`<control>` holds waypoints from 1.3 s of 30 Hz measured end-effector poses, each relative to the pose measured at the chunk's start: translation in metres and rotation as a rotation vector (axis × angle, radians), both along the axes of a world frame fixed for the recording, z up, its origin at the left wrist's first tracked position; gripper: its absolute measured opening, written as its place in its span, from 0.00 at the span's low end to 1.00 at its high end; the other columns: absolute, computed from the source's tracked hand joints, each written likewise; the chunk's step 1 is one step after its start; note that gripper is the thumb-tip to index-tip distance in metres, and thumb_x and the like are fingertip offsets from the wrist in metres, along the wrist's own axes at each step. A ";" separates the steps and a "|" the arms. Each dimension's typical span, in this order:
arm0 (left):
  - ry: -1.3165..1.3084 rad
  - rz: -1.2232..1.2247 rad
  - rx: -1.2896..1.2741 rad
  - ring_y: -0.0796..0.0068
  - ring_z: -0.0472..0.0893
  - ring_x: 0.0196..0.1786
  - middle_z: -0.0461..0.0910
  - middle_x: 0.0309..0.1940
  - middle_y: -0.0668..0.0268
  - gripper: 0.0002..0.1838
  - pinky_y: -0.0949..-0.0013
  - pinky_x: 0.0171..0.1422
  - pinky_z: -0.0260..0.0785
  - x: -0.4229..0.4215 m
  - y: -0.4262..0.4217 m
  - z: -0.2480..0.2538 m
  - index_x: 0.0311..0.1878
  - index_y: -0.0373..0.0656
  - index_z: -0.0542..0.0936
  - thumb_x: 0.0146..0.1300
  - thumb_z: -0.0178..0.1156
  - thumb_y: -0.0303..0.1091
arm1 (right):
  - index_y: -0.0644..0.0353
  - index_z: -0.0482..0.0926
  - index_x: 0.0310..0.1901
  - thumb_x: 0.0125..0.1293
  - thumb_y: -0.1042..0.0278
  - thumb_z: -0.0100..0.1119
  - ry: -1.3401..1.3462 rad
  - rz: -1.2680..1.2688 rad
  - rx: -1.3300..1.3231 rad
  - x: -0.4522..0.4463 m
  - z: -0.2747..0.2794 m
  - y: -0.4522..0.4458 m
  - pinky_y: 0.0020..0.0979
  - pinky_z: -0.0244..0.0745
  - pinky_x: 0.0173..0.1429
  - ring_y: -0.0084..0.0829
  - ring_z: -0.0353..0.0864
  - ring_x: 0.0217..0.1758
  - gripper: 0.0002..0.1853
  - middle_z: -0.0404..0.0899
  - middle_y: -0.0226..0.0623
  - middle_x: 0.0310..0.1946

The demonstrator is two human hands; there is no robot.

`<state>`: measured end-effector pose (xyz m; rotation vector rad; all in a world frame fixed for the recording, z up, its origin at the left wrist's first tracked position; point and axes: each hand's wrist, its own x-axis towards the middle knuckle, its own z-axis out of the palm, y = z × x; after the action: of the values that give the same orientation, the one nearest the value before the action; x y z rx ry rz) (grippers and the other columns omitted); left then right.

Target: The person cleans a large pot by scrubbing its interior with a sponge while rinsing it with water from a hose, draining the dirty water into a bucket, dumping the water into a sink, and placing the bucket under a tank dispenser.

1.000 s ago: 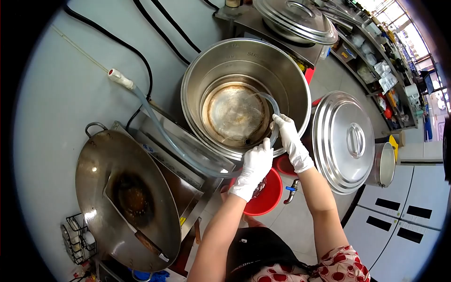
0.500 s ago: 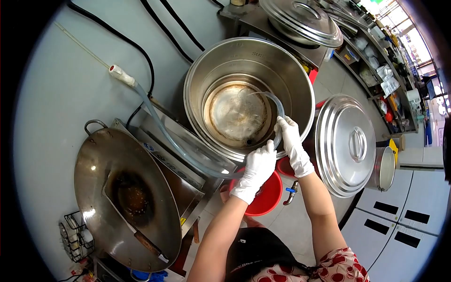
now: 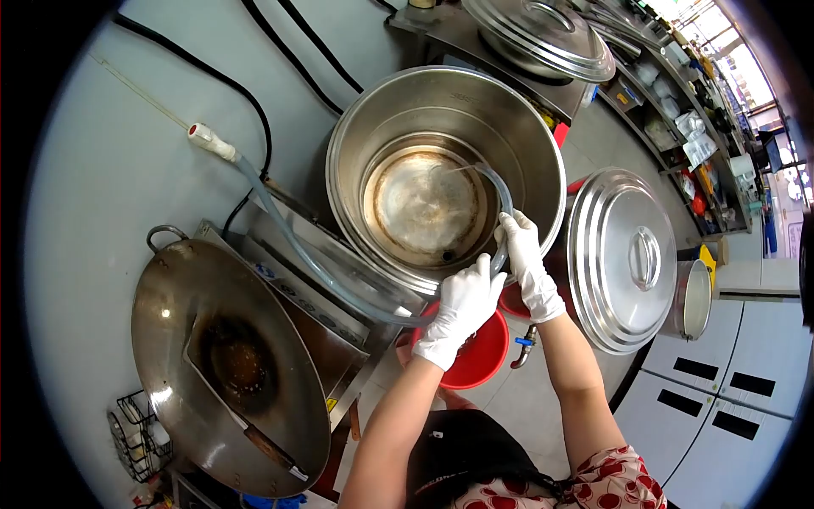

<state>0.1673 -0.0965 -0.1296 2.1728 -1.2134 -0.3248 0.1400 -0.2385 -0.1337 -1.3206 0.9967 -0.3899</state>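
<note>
Both of my hands wear white gloves and are wrapped round a clear, bluish hose (image 3: pixel 307 265). My left hand (image 3: pixel 465 307) grips it at the near rim of a deep steel pot (image 3: pixel 381 110). Farther up, my right hand (image 3: pixel 522 251) holds the hose close to its free end, which bends over inside the pot. A thin stream of water runs from that end toward the stained pot bottom. From my left hand the hose loops left and up to a white tap fitting (image 3: pixel 212 142) by the wall. Below my left hand is a red basin (image 3: pixel 471 360).
A large wok (image 3: pixel 170 288) with a wooden-handled spatula (image 3: pixel 263 445) in it stands at left. Right of the pot is a big lidded pot (image 3: pixel 593 254). A small tap with a blue handle (image 3: pixel 525 342) juts out beneath my right hand. Another lidded pan (image 3: pixel 543 38) sits behind.
The view has shifted slightly. My hands keep their hold on the hose, and water still runs from its end.
</note>
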 end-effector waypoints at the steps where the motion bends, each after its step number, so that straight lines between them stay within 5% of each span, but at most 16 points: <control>1: 0.079 -0.001 -0.016 0.57 0.81 0.23 0.79 0.22 0.56 0.16 0.61 0.28 0.74 0.003 0.000 0.002 0.46 0.37 0.70 0.63 0.55 0.40 | 0.61 0.75 0.40 0.68 0.68 0.49 0.006 0.004 -0.015 -0.001 0.006 0.002 0.20 0.60 0.24 0.16 0.64 0.19 0.07 0.70 0.24 0.18; 6: 0.120 -0.078 -0.016 0.57 0.81 0.27 0.79 0.26 0.57 0.10 0.57 0.29 0.72 0.011 0.002 0.002 0.35 0.42 0.72 0.66 0.49 0.39 | 0.62 0.73 0.41 0.68 0.69 0.47 0.008 -0.027 -0.055 -0.028 0.026 0.026 0.21 0.60 0.23 0.16 0.63 0.18 0.07 0.68 0.24 0.17; 9: -0.209 -0.262 0.056 0.64 0.80 0.31 0.76 0.35 0.61 0.07 0.62 0.30 0.72 0.014 0.002 0.000 0.36 0.44 0.73 0.63 0.50 0.36 | 0.62 0.72 0.41 0.68 0.70 0.46 -0.051 -0.049 0.040 -0.057 0.034 0.044 0.19 0.59 0.21 0.15 0.64 0.17 0.06 0.68 0.24 0.17; 15: -0.148 -0.182 0.030 0.57 0.80 0.30 0.76 0.28 0.60 0.07 0.58 0.32 0.72 0.018 -0.002 -0.022 0.39 0.44 0.73 0.67 0.46 0.34 | 0.63 0.61 0.62 0.68 0.75 0.44 -0.184 -0.153 0.079 -0.135 0.045 0.115 0.20 0.66 0.28 0.18 0.69 0.24 0.21 0.71 0.28 0.23; 18: -0.085 -0.119 -0.061 0.52 0.80 0.26 0.78 0.21 0.55 0.14 0.55 0.31 0.72 0.020 -0.006 -0.017 0.33 0.43 0.73 0.69 0.46 0.42 | 0.65 0.58 0.64 0.68 0.76 0.44 -0.172 -0.196 0.161 -0.183 0.043 0.148 0.22 0.68 0.34 0.19 0.71 0.28 0.22 0.73 0.30 0.26; 22: -0.061 -0.094 -0.047 0.49 0.79 0.30 0.79 0.24 0.53 0.14 0.53 0.34 0.70 0.023 -0.011 -0.005 0.35 0.43 0.74 0.69 0.46 0.42 | 0.65 0.56 0.63 0.71 0.73 0.41 -0.136 -0.301 0.305 -0.247 -0.016 0.190 0.25 0.73 0.37 0.24 0.74 0.27 0.20 0.74 0.34 0.25; 25: -0.078 -0.093 -0.076 0.50 0.79 0.33 0.79 0.27 0.54 0.14 0.54 0.35 0.70 0.023 -0.013 -0.002 0.36 0.43 0.77 0.68 0.48 0.43 | 0.64 0.67 0.50 0.71 0.69 0.40 -0.072 -0.489 0.653 -0.279 -0.081 0.216 0.31 0.74 0.32 0.29 0.75 0.30 0.11 0.75 0.36 0.26; 31: -0.092 -0.082 0.050 0.59 0.83 0.39 0.83 0.35 0.57 0.19 0.66 0.44 0.74 0.009 -0.016 -0.003 0.41 0.40 0.82 0.54 0.66 0.46 | 0.61 0.67 0.40 0.69 0.62 0.41 -0.014 -0.704 1.292 -0.276 -0.222 0.221 0.37 0.72 0.27 0.38 0.74 0.29 0.10 0.73 0.40 0.28; 39: -0.131 -0.065 -0.040 0.58 0.82 0.35 0.82 0.32 0.57 0.15 0.65 0.40 0.74 -0.010 -0.010 -0.014 0.39 0.40 0.82 0.51 0.68 0.38 | 0.58 0.64 0.39 0.67 0.61 0.43 0.087 -0.711 1.464 -0.257 -0.323 0.231 0.44 0.73 0.25 0.41 0.74 0.31 0.10 0.71 0.40 0.32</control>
<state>0.1574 -0.1067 -0.1437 2.1514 -1.3531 -0.1857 -0.1167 -0.0079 -0.4571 0.3570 1.3615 -0.0375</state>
